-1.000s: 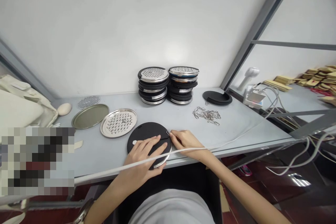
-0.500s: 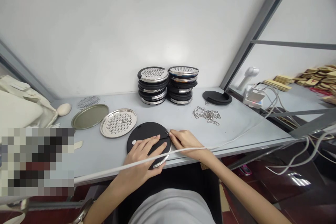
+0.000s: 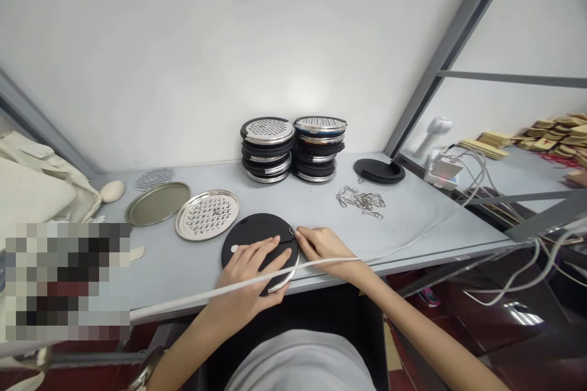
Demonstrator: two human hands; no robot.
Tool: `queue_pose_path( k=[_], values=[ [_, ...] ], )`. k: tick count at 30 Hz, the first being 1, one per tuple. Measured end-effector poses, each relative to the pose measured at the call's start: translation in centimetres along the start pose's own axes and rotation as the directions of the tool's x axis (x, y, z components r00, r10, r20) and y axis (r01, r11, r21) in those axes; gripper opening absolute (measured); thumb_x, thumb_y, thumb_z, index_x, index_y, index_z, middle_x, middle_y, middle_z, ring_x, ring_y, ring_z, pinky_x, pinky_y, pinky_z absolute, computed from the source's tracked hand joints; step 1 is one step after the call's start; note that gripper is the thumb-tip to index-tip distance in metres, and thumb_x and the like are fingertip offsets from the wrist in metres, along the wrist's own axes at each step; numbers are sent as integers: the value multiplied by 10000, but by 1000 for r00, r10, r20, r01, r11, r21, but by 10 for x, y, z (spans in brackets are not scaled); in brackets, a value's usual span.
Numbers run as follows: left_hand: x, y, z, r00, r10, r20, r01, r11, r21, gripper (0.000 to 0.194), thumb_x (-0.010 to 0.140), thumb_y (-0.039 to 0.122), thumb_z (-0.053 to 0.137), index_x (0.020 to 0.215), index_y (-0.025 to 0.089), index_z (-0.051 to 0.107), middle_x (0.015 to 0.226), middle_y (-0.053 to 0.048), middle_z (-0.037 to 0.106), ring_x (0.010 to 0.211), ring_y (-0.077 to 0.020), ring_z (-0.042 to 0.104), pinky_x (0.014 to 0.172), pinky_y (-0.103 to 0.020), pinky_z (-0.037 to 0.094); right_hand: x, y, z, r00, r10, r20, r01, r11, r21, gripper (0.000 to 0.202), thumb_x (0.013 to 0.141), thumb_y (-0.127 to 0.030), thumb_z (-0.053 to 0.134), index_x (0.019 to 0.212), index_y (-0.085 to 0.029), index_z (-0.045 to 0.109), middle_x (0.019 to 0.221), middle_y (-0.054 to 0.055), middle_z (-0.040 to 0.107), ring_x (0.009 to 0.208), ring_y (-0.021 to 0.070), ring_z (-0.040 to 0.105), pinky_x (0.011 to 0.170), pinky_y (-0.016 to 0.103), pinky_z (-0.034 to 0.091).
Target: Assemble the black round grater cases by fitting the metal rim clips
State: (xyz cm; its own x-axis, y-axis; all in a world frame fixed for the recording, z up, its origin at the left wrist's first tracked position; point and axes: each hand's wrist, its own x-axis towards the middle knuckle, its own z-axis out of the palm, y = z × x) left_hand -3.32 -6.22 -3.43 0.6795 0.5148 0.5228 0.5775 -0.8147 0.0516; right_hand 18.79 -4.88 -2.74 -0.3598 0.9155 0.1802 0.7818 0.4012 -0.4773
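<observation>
A round black case with a silvery lower rim lies at the table's front edge. My left hand rests on it with fingers spread, the thumb at its near rim. At the case's right edge my right hand pinches a small metal clip. Left of the case lies a round metal grater plate, overlapping a greenish round tray. A pile of metal clips is to the right, near another black round case. A white cable crosses in front of both hands.
Two stacks of black cases with grater plates, a left stack and a right stack, stand against the wall. A perforated disc and a pale egg-shaped object are at the back left. A metal post rises on the right.
</observation>
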Motion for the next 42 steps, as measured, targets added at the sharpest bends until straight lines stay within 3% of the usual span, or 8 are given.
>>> queue_pose_path(
  k=[20, 28, 36, 42],
  values=[
    [1, -1, -1, 1000, 8, 17, -8, 1000, -4, 460, 869, 260, 577, 1325, 244, 524, 1349, -89, 531, 1172, -262, 522, 929, -403, 420, 1, -2, 0, 999, 25, 23, -28, 990, 139, 336, 993, -326, 284, 701, -200, 394, 580, -35, 446, 509, 97, 407, 546, 234, 258],
    [1, -4, 0, 1000, 9, 27, -9, 1000, -28, 466, 874, 288, 584, 1331, 237, 513, 1359, -95, 520, 1196, -256, 509, 931, -397, 422, 4, 2, 2, 984, 131, -120, -102, 969, 224, 375, 984, -355, 293, 645, -201, 344, 553, -44, 405, 502, 95, 383, 526, 222, 267],
    [0, -4, 0, 999, -4, 46, 6, 999, -43, 477, 871, 280, 580, 1340, 241, 503, 1359, -93, 519, 1221, -255, 489, 952, -403, 409, 5, 1, 5, 995, 81, -57, -75, 992, 105, 342, 971, -318, 331, 658, -198, 401, 519, -52, 390, 464, 88, 372, 517, 230, 232],
    [1, -4, -1, 999, -5, 51, 8, 999, -48, 472, 875, 276, 574, 1340, 237, 506, 1355, -106, 521, 1216, -266, 495, 945, -409, 420, 5, 3, 6, 995, 75, -62, -68, 992, 106, 339, 965, -321, 336, 666, -199, 440, 523, -46, 410, 466, 92, 368, 508, 228, 233]
  ],
)
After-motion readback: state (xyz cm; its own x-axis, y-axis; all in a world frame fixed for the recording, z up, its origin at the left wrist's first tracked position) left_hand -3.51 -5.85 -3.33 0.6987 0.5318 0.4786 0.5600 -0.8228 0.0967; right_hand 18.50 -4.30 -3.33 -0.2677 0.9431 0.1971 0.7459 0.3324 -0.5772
